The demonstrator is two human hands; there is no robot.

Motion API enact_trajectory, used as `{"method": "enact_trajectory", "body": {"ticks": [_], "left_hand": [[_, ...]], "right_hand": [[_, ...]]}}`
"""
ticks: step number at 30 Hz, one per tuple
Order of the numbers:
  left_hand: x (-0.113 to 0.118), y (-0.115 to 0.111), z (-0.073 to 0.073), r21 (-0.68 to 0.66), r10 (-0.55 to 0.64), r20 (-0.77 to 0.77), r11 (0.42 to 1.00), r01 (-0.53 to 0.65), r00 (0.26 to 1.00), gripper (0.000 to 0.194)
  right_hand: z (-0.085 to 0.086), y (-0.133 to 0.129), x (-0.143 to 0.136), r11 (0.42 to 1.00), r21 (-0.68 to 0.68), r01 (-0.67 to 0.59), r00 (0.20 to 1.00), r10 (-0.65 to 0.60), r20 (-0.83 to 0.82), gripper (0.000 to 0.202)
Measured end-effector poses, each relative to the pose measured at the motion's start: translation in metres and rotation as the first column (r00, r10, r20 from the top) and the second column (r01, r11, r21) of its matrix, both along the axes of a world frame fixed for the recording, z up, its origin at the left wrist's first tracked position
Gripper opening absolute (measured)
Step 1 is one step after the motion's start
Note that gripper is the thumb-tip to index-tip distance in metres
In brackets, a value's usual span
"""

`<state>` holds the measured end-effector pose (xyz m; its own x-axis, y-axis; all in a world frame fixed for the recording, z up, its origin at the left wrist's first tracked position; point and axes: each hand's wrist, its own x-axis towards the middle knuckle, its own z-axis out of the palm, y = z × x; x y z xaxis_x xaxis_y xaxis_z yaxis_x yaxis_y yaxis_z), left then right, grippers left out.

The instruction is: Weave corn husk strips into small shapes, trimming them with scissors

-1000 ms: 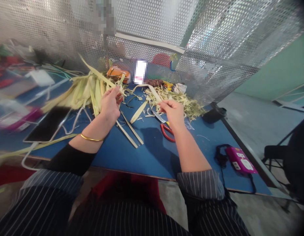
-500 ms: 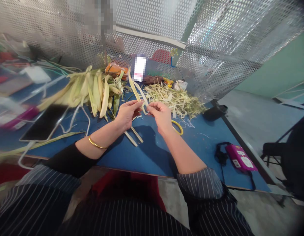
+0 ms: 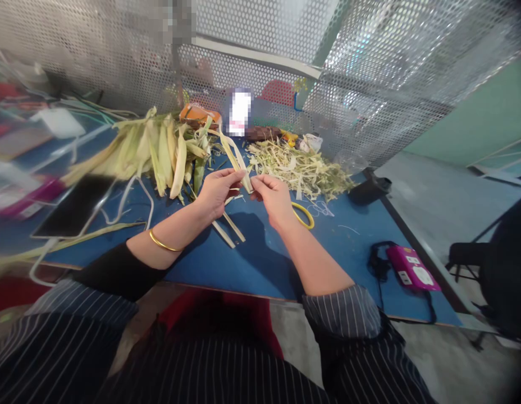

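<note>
Some pale husk (image 3: 247,182), lower end pinched by left hand (image 3: 217,193) and right hand (image 3: 274,200), rest extending beyond.

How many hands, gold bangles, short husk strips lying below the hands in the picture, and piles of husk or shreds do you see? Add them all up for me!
Left hand and right hand: 2
Gold bangle: 1
Short husk strips lying below the hands: 2
Corn husk pile: 1
Shredded husk pile: 1
Total: 7

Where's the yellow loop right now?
Head view, right of centre: the yellow loop lies on the blue table, partly hidden by the right hand, nearer than the shredded pile.
</note>
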<state>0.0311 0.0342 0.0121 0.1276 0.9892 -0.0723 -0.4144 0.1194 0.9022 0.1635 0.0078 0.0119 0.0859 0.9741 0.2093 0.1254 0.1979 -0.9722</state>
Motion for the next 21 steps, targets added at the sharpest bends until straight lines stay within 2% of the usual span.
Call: {"method": "enact_trajectory", "body": {"ticks": [3,7,11,15,18,21], "left_hand": [[0.000,0.001,-0.001,0.038,0.029,-0.024,0.999,-0.028,0.999,0.018],[0.001,0.000,-0.004,0.115,0.048,-0.045,0.992,-0.042,0.998,0.016],[0.005,-0.004,-0.004,0.172,0.037,-0.044,0.985,-0.029,0.998,0.015],[0.009,-0.009,0.002,0.133,-0.103,0.058,0.987,0.094,0.993,0.015],[0.009,-0.010,0.004,0.105,-0.081,0.108,0.992,0.070,0.991,0.012],[0.006,-0.009,0.007,0.073,-0.050,0.177,0.997,0.037,0.983,0.017]], "right_hand": [[-0.002,0.000,0.002,0.999,-0.018,-0.042,0.996,0.043,0.078,0.025],[-0.006,0.000,0.001,0.993,0.011,-0.121,0.958,0.113,0.265,0.031],[-0.010,0.000,-0.001,0.996,0.013,-0.086,0.954,0.079,0.290,0.032],[-0.014,-0.001,-0.005,0.996,-0.001,-0.089,0.965,0.087,0.248,0.033],[-0.016,-0.004,-0.010,0.995,-0.006,-0.104,0.952,0.102,0.289,0.035],[-0.017,-0.010,-0.015,0.996,0.014,-0.085,0.903,0.071,0.423,0.032]]}}
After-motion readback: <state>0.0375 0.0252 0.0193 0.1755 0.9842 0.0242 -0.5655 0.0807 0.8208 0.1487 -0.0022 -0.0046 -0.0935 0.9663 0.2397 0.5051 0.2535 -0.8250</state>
